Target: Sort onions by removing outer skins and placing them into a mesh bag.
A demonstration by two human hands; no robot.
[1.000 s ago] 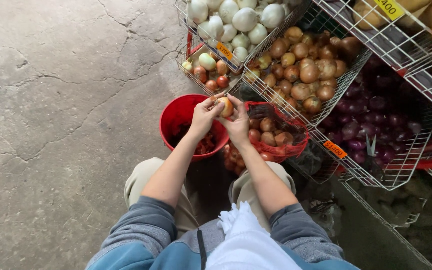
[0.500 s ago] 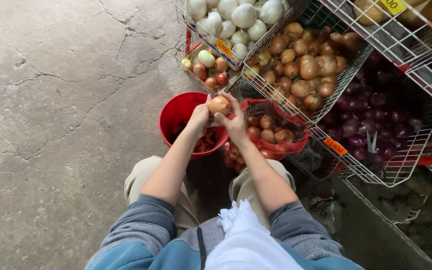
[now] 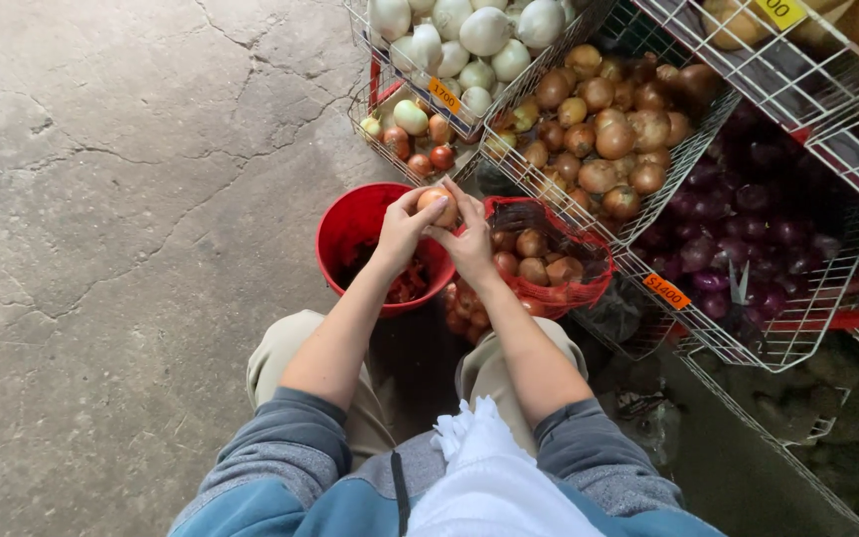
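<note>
Both hands hold one brown onion (image 3: 437, 206) between their fingertips, above the rim of a red bucket (image 3: 342, 230). My left hand (image 3: 403, 229) grips it from the left and my right hand (image 3: 469, 239) from the right. Reddish onion skins (image 3: 408, 283) lie in the bucket. Just right of the hands sits a red mesh sack of brown onions (image 3: 547, 261), open at the top.
Wire racks stand ahead and to the right: white onions (image 3: 469, 30), brown onions (image 3: 608, 129), purple onions (image 3: 748, 229), with orange price tags (image 3: 666, 290). Cracked concrete floor (image 3: 101, 199) spreads to the left. My knees (image 3: 290, 348) are bent below the bucket.
The onion has been turned between the fingers and sits slightly higher; both hands stay over the bucket's rim.
</note>
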